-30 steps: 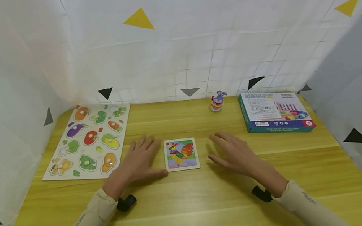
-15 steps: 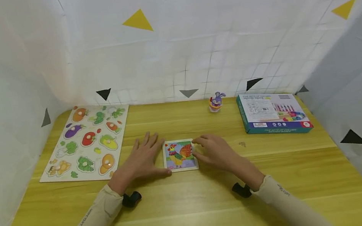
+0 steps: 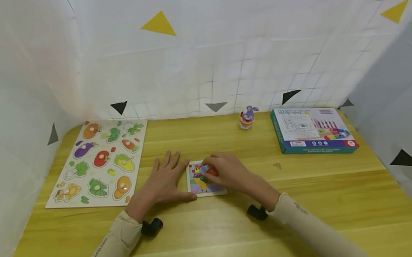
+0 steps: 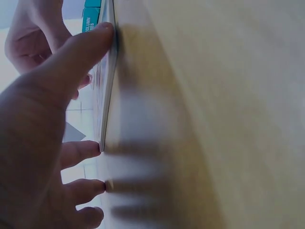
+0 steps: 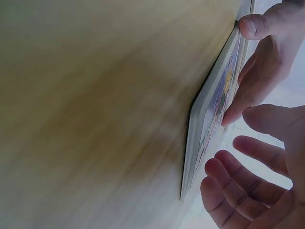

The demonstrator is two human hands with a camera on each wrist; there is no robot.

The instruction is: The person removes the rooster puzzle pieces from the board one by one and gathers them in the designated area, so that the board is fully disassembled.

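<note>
A small square jigsaw puzzle [image 3: 197, 186] with a rooster picture and a pale frame lies flat on the table. My left hand [image 3: 162, 183] is at its left edge with fingers spread. The thumb touches the near left corner, and the index finger reaches the far left corner, as the left wrist view also shows. Above the puzzle's right half hovers my right hand [image 3: 230, 172], hiding much of the picture. Its fingers [image 5: 233, 186] are loosely bent with nothing between them in the right wrist view, and its thumb is apart from them.
A vegetable peg puzzle board [image 3: 93, 173] lies at the left. Toward the back stands a purple rabbit figurine [image 3: 246, 117]. A flat toy box [image 3: 313, 130] lies at the right. White sheeting with triangles surrounds the wooden table [image 3: 223, 253].
My right hand has moved left from beside the puzzle to over its right half. The left hand has shifted slightly right, and its thumb and index finger now meet the puzzle's left corners.
</note>
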